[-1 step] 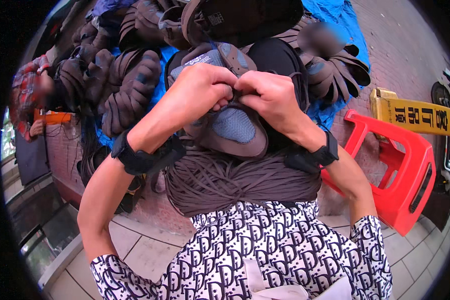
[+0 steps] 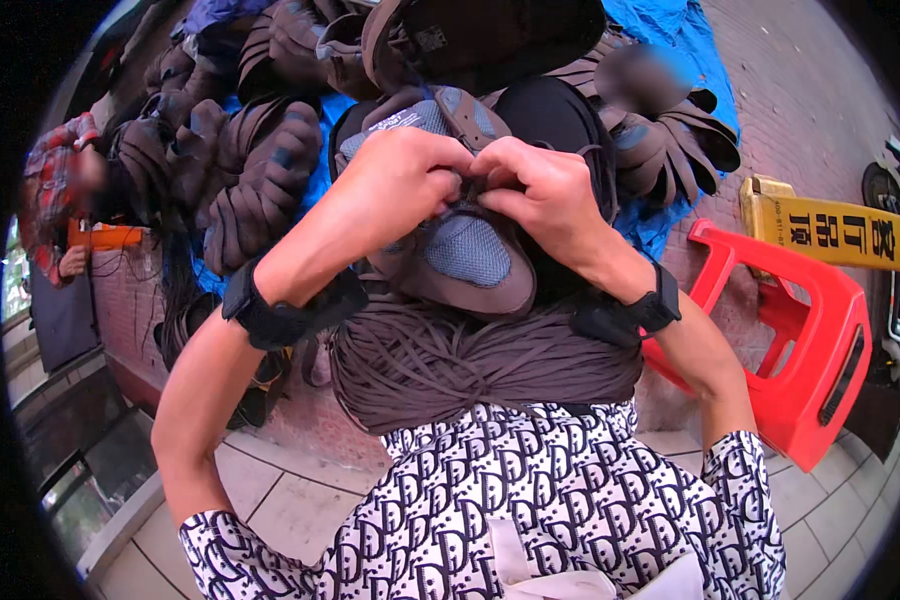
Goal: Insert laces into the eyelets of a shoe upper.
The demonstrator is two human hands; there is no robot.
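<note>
A grey-brown shoe (image 2: 518, 290) with blue mesh on the toe lies in front of my chest, toe toward me. Over its lacing opening, my left hand (image 2: 407, 182) is closed with thumb and fingers pinched at the shoe's edge. My right hand (image 2: 538, 188) pinches close beside it, fingertips almost touching the left ones. What lies between the right fingertips is too small and covered to make out. Below the toe, a thick bundle of grey-brown shoelaces (image 2: 480, 370) rests across my lap. Another shoe part with blue-grey panels (image 2: 460, 112) shows just beyond my hands.
Stacked shoe uppers (image 2: 260, 180) lie at the left on a blue tarp (image 2: 675, 30), with more (image 2: 670, 150) at the right. A large dark sole (image 2: 490, 40) is at the top. A red stool (image 2: 820, 290) and yellow board (image 2: 830, 225) stand right. A person in plaid (image 2: 55, 185) sits far left.
My right fingers have shifted slightly at the lacing opening. Both hands otherwise stay in place on the shoe. The far-left person's hand has moved a little.
</note>
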